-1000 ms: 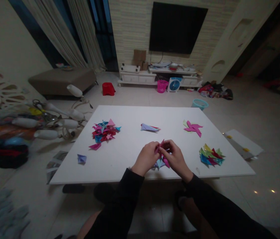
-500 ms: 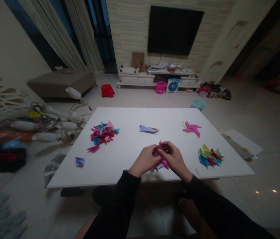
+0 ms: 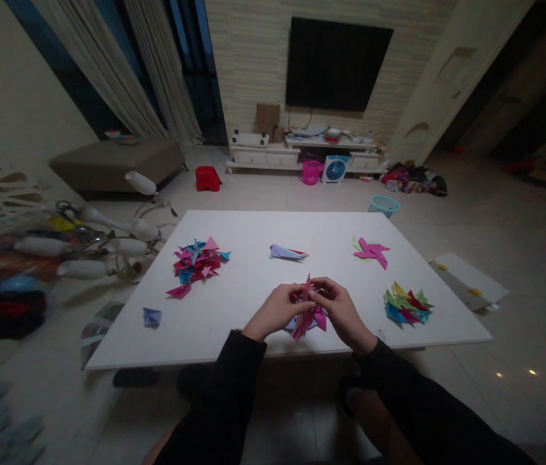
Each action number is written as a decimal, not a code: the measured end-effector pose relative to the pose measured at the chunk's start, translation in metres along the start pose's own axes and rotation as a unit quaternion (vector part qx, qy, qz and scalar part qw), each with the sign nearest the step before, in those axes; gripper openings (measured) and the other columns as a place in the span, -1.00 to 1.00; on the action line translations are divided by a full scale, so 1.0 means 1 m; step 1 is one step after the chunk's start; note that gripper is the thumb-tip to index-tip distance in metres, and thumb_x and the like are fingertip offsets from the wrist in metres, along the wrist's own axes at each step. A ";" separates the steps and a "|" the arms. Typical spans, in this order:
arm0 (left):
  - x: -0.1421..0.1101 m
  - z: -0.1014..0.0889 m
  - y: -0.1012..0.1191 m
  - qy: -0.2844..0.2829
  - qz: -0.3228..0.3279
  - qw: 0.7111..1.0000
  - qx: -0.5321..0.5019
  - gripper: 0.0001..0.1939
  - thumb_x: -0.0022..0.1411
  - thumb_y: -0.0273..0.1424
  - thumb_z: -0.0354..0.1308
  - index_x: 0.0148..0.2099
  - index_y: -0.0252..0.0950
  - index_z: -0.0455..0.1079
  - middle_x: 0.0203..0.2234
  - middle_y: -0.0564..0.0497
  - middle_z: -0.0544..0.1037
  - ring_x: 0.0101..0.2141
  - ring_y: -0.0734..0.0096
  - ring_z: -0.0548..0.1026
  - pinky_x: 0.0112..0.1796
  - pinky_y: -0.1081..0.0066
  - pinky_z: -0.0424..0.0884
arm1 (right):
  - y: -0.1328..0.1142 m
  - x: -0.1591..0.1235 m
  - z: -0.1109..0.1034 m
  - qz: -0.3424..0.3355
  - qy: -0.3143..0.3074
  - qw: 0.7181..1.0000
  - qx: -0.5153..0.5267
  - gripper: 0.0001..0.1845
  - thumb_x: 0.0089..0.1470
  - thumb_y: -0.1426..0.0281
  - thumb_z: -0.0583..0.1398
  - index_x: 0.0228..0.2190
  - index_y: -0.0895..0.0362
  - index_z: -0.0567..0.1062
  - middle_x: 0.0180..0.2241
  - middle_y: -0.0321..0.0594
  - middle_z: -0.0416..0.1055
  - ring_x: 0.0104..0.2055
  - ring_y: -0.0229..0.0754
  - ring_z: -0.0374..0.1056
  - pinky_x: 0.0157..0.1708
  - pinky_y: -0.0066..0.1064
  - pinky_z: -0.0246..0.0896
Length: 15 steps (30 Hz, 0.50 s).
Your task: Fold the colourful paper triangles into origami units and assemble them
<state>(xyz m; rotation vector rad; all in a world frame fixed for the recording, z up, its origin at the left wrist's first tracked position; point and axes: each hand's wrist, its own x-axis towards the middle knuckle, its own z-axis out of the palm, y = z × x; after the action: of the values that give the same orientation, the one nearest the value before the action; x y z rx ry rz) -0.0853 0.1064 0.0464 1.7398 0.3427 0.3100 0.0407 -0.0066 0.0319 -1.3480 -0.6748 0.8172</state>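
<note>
My left hand (image 3: 280,309) and my right hand (image 3: 336,307) meet near the front edge of the white table (image 3: 234,336). Between their fingertips they pinch a pink folded paper piece (image 3: 304,321), its pointed tip sticking up above the fingers. Directly beneath lie more folded papers, magenta (image 3: 320,318) and pale blue, partly hidden by the hands. Farther back, a small stack of lilac and red folded papers (image 3: 288,252) lies flat. Fingers cover part of the held piece, so its full shape is not visible.
A heap of pink, red and blue origami (image 3: 198,261) lies left, with a lilac folded piece (image 3: 152,317) nearer me. At right are magenta pinwheel-like papers (image 3: 372,250) and a multicoloured pile (image 3: 407,306). A lamp (image 3: 83,268) stands beyond the left edge.
The pink paper has turned between my fingers, and more of it now shows below the hands. Both hands stay in nearly the same place; the view has shifted slightly.
</note>
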 end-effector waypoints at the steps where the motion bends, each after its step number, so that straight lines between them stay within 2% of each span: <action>1: 0.000 0.000 0.000 0.000 0.000 1.000 -0.002 -0.76 0.17 -0.37 0.26 -0.13 -0.39 0.57 -0.27 -0.10 0.63 -0.30 0.29 0.51 -0.22 0.38 0.36 | 0.000 0.000 0.000 -0.002 0.002 1.000 0.000 -0.60 -0.16 0.17 0.45 -0.29 0.07 0.56 -0.33 -0.21 0.54 -0.30 -0.12 0.47 -0.30 -0.30 0.38; 15: 0.000 -0.001 -0.003 -0.005 -0.009 0.999 -0.054 -0.66 0.19 -0.30 0.27 -0.06 -0.41 0.58 -0.27 -0.13 0.64 -0.26 0.24 0.53 -0.18 0.35 0.38 | 0.003 0.002 0.004 0.001 0.016 0.999 0.030 -0.62 -0.18 0.21 0.47 -0.30 0.06 0.54 -0.35 -0.27 0.52 -0.28 -0.15 0.46 -0.25 -0.32 0.36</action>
<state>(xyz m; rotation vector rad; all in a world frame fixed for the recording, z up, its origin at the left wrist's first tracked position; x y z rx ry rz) -0.0860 0.1075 0.0435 1.6319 0.3276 0.3016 0.0383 -0.0031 0.0296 -1.3044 -0.6190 0.8098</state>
